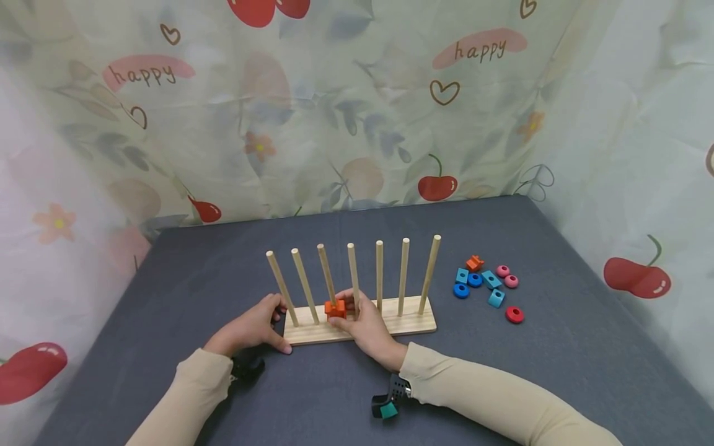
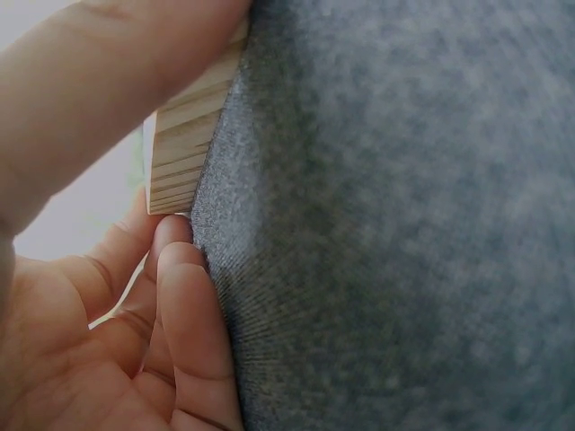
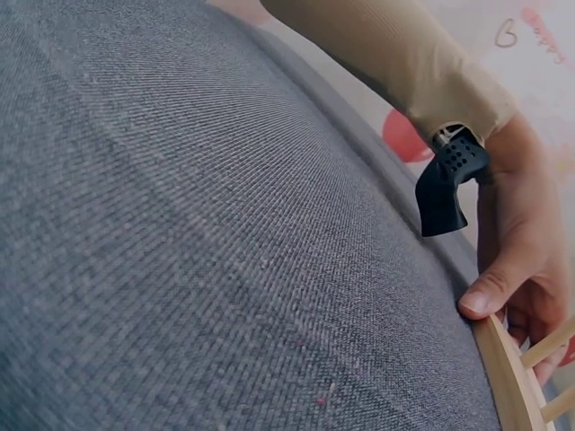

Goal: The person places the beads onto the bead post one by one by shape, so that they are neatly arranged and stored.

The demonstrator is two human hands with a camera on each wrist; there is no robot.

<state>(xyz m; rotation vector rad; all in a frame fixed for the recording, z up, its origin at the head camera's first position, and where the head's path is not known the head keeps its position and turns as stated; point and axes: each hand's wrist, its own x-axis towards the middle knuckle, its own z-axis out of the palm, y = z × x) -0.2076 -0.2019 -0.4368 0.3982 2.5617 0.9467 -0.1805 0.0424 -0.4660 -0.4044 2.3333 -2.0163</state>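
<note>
A pale wooden peg board [image 1: 411, 323] with several upright pegs lies across the middle of the table. My left hand [image 1: 253, 325] holds its left end, thumb at the front corner and fingers round toward the back. In the left wrist view, the board's end [image 2: 184, 153] sits between thumb and fingers. With thumb and fingers my right hand [image 1: 369, 329] pinches an orange notched block [image 1: 335, 309], threaded on the third peg from the left, low near the base. The right wrist view catches the left hand [image 3: 530, 247] at the board's end; the orange block is outside that view.
Right of the board lie loose pieces: another orange block [image 1: 475, 263], light blue blocks [image 1: 491, 280], blue rings [image 1: 460, 291], pink rings [image 1: 502, 271] and a red ring [image 1: 515, 314]. A printed curtain [image 1: 334, 124] hangs behind the dark grey table [image 1: 491, 384].
</note>
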